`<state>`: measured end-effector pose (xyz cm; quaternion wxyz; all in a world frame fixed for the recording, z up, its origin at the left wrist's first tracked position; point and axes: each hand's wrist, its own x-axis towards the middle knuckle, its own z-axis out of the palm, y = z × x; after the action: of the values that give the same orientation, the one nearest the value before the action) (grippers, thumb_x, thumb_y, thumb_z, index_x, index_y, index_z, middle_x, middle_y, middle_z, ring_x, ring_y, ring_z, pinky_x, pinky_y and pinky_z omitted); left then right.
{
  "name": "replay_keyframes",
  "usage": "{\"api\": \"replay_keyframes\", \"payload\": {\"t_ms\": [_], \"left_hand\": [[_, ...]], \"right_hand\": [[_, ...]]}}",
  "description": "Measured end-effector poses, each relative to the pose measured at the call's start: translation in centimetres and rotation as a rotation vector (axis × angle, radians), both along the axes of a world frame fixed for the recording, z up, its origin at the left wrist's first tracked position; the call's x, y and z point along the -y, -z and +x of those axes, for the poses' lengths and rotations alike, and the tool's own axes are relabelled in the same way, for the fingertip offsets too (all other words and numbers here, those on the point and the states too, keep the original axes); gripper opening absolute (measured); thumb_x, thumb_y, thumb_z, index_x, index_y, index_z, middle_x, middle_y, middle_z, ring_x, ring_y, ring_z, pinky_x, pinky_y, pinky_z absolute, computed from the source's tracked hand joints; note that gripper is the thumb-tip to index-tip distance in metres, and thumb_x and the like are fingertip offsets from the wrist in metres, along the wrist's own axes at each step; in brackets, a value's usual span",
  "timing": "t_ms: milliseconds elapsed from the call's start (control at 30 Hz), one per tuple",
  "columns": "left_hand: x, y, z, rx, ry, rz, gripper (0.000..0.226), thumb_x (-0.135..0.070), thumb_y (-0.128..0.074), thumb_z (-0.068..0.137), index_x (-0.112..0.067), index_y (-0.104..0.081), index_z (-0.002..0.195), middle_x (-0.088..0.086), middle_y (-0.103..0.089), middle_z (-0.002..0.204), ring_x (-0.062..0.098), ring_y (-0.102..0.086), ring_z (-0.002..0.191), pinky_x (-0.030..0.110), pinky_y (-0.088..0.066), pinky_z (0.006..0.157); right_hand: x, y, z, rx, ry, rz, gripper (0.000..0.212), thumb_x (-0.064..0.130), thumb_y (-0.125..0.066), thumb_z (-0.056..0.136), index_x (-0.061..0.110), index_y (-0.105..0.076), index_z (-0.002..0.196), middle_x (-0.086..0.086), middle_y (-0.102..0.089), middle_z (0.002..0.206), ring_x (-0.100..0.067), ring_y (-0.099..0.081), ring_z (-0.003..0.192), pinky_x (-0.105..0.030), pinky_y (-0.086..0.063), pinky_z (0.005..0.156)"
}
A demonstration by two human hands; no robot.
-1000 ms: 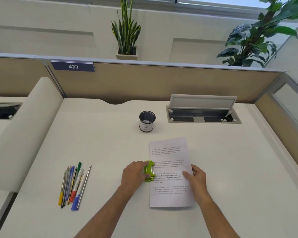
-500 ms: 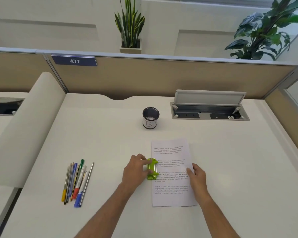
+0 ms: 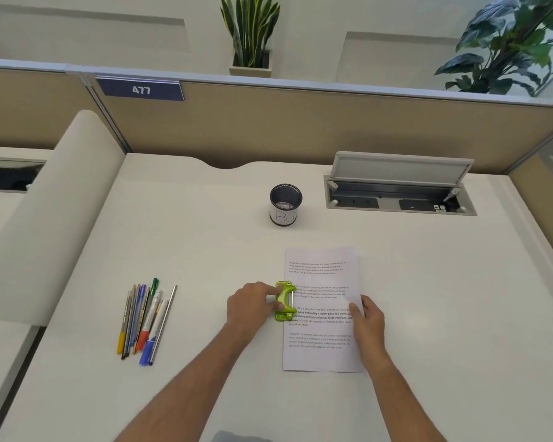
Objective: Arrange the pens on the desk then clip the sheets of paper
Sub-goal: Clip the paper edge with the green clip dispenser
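Sheets of paper (image 3: pixel 321 309) flat on bench (image 3: pixel 205 250), pinned under right hand (image 3: pixel 366 317), fingers (image 3: pixel 353 306) spread flat on the right margin. Green clip (image 3: pixel 284 301) pinched in left hand (image 3: pixel 251 303) fingers, now seated over the left paper edge, having slid inward since a second ago. Clipping judged nearly complete. Pens (image 3: pixel 144 320) grouped well left of those fingers, apparently arranged.

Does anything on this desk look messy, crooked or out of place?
Nothing stands out. The pens lie side by side in a neat bundle, the sheets of paper sit squarely stacked, and the left hand holds a green clip at their left edge. The cable hatch stands open and the pen cup appears empty.
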<state>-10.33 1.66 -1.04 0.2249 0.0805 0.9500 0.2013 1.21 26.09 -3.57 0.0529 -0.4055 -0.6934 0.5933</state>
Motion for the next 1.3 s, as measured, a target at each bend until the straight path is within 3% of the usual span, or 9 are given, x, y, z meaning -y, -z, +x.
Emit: {"api": "replay_keyframes", "payload": {"t_ms": [200, 467, 767, 933, 1033, 1100, 1200, 1300], "left_hand": [[0.1, 0.3, 0.1, 0.020, -0.003, -0.040, 0.044, -0.063, -0.077, 0.090, -0.051, -0.073, 0.132, -0.002, -0.079, 0.115, 0.025, -0.075, 0.109, 0.035, -0.056, 0.089], [0.6, 0.6, 0.0, 0.057, -0.007, -0.030, 0.048, -0.070, -0.075, 0.088, -0.053, -0.072, 0.132, -0.004, -0.079, 0.110, 0.022, -0.075, 0.105, 0.034, -0.055, 0.086], [-0.1, -0.2, -0.3, -0.012, 0.081, -0.112, 0.044, -0.064, -0.075, 0.091, -0.050, -0.072, 0.133, -0.004, -0.081, 0.109, 0.021, -0.076, 0.106, 0.036, -0.058, 0.091], [-0.5, -0.6, 0.1, -0.065, 0.100, -0.055, 0.039, -0.056, -0.074, 0.094, -0.052, -0.072, 0.133, -0.004, -0.080, 0.104, 0.022, -0.075, 0.103, 0.036, -0.058, 0.089], [-0.4, -0.2, 1.1, -0.116, 0.093, -0.016, 0.040, -0.054, -0.069, 0.099, -0.054, -0.067, 0.139, -0.006, -0.079, 0.097, 0.021, -0.075, 0.098, 0.033, -0.055, 0.079], [-0.3, 0.1, 1.7, -0.134, 0.067, 0.022, 0.043, -0.053, -0.067, 0.100, -0.054, -0.063, 0.143, -0.007, -0.078, 0.090, 0.020, -0.074, 0.093, 0.030, -0.050, 0.072], [-0.4, 0.2, 2.2, -0.157, 0.043, 0.055, 0.043, -0.048, -0.066, 0.102, -0.053, -0.062, 0.145, -0.005, -0.078, 0.087, 0.022, -0.073, 0.091, 0.032, -0.052, 0.073], [-0.6, 0.2, 2.5, -0.181, 0.022, 0.089, 0.045, -0.044, -0.067, 0.102, -0.050, -0.061, 0.146, -0.008, -0.078, 0.094, 0.020, -0.073, 0.096, 0.034, -0.056, 0.079]], "right_hand": [[-0.1, 0.3, 0.1, -0.010, 0.010, -0.010, 0.024, 0.001, -0.058, 0.105, 0.017, -0.076, 0.108, -0.001, -0.083, 0.109, -0.027, -0.077, 0.103, -0.038, -0.058, 0.092], [-0.3, 0.5, 0.3, -0.026, -0.010, -0.012, 0.024, 0.003, -0.058, 0.106, 0.013, -0.075, 0.119, -0.002, -0.082, 0.118, -0.026, -0.077, 0.111, -0.045, -0.059, 0.104], [-0.2, 0.0, 0.2, -0.010, -0.033, 0.018, 0.025, 0.004, -0.058, 0.107, 0.010, -0.073, 0.125, -0.005, -0.080, 0.122, -0.029, -0.075, 0.115, -0.050, -0.057, 0.110], [-0.1, -1.0, 0.4, -0.034, -0.024, 0.000, 0.027, 0.000, -0.058, 0.106, 0.011, -0.075, 0.123, -0.003, -0.082, 0.116, -0.027, -0.078, 0.111, -0.041, -0.061, 0.100], [-0.1, -1.6, 0.6, -0.057, -0.018, -0.024, 0.026, -0.002, -0.059, 0.105, 0.012, -0.076, 0.119, -0.001, -0.084, 0.112, -0.026, -0.079, 0.108, -0.030, -0.059, 0.088], [-0.3, -2.1, 0.7, -0.060, -0.021, -0.030, 0.026, -0.002, -0.059, 0.105, 0.014, -0.077, 0.116, -0.001, -0.084, 0.111, -0.026, -0.079, 0.107, -0.033, -0.061, 0.090], [-1.2, -2.8, 1.0, -0.056, -0.023, -0.013, 0.025, -0.001, -0.059, 0.104, 0.013, -0.077, 0.115, -0.004, -0.084, 0.112, -0.031, -0.078, 0.108, -0.045, -0.061, 0.099], [-2.0, -4.0, 1.7, -0.080, 0.000, 0.007, 0.023, -0.002, -0.059, 0.103, 0.012, -0.076, 0.109, -0.006, -0.083, 0.107, -0.035, -0.078, 0.105, -0.041, -0.059, 0.091]]}}
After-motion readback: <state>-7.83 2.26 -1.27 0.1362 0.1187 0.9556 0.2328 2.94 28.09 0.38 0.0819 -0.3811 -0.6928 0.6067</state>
